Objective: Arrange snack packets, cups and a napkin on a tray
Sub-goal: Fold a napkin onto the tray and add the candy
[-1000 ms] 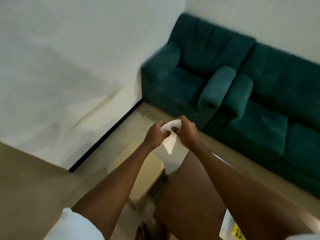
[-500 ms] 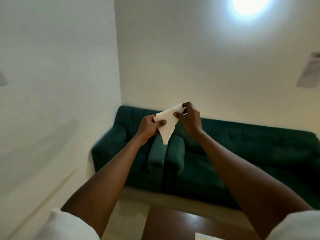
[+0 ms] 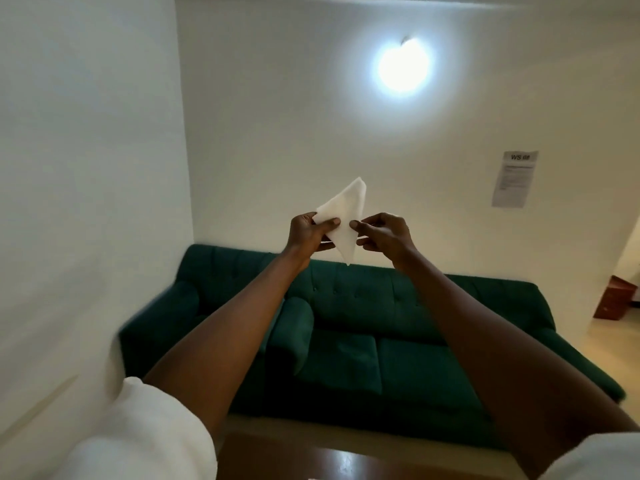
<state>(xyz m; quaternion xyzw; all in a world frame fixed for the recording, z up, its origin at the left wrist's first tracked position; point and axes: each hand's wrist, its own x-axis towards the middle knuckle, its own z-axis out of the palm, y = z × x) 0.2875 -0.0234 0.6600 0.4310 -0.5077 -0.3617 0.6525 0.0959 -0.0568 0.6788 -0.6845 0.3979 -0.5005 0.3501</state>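
Two hands hold one white napkin up in the air, in front of the wall and above the back of a green sofa. It is well apart from the brown worktop, whose glossy edge shows at the bottom of the view. The left hand pinches the napkin's left corner between thumb and fingers. The right hand has thumb and curled fingertips on the right edge, in what looks like a light pinch. The napkin is folded to a rough triangle, one point up and one hanging down.

What could go wrong, as I judge it: the paper is thin and limp, so a crease pressed in mid-air with nothing firm behind it may come out crooked. The layers may also slip apart if either pinch loosens, and a pull from both sides at once could tear it. The worktop is almost out of sight, so lowering the napkin without looking down risks missing its place.

No tray, cup or snack packet is in view, so what the tray holds cannot be told.
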